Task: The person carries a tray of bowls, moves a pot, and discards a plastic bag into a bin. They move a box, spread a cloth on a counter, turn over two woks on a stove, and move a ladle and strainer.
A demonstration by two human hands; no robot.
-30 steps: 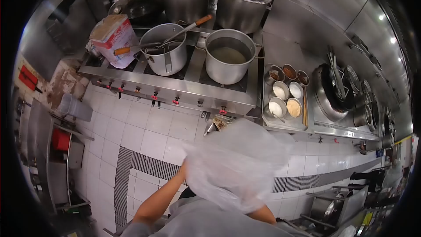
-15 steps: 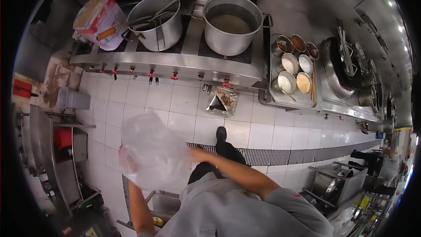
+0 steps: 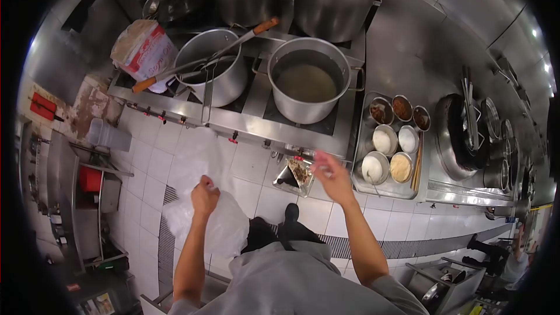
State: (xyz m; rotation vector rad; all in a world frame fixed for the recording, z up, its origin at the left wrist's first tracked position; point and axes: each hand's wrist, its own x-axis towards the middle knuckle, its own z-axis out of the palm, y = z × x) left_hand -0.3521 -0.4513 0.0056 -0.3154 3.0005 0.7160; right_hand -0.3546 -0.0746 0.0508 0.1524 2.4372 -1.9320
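Observation:
My left hand (image 3: pixel 205 196) is closed around the gathered neck of a translucent white plastic bag (image 3: pixel 211 227). The bag's upper part flares above the fist, and its bulging lower part hangs beneath. What the bag contains, if anything, cannot be made out. Off to the right, my right hand (image 3: pixel 331 176) is raised with its fingers apart, holding nothing. It appears close to the stove's front edge, above a square metal tray (image 3: pixel 293 178) of scraps. Beyond it on the stove stands an open pot (image 3: pixel 309 105) of cloudy liquid.
Another open pot (image 3: pixel 233 84) has wooden-handled tools across it, beside a red-and-white sack (image 3: pixel 143 52). Two lidded stockpots (image 3: pixel 335 9) stand behind. A seasoning tray (image 3: pixel 385 189) holds several metal bowls, with a wok (image 3: pixel 452 134) to its right. A drain grate (image 3: pixel 373 248) crosses the tiled floor.
My left hand has closed on the bag's neck, and the bag has narrowed there. My right hand has left the bag, moving up and right. The view has tilted up toward the stove.

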